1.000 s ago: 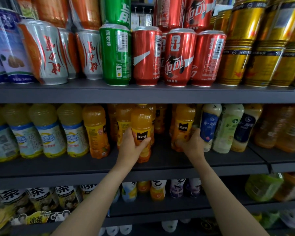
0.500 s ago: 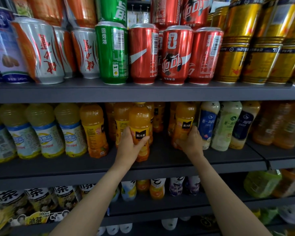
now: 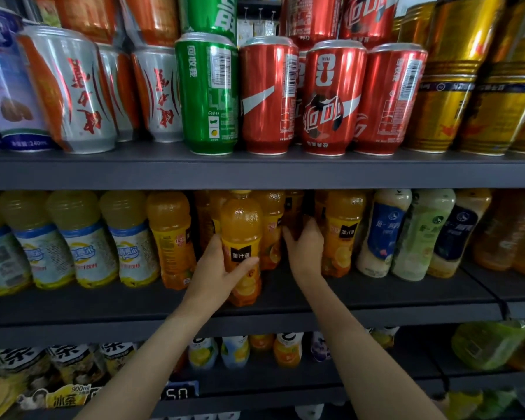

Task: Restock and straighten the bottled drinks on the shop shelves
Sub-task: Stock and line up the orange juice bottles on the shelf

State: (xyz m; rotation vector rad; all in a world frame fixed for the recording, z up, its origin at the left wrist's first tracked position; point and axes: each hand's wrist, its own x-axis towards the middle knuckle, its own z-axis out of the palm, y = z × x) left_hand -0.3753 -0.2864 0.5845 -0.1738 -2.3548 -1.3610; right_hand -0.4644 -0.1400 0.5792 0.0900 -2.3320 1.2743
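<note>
Orange juice bottle [image 3: 241, 237] upright in left hand [image 3: 217, 268] grip; right hand [image 3: 305, 253] grip reaches between bottles, hold unclear.

Left hand [image 3: 217, 269] grips an orange juice bottle [image 3: 241, 237] below the red cans [image 3: 331, 98]; right hand [image 3: 305, 250] reaches just beside that bottle.

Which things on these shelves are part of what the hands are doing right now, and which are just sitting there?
In the job: front orange juice bottle, gripped by left hand; right hand reaching between the orange bottles behind.

Just there: green can, red cans, gold cans.
</note>
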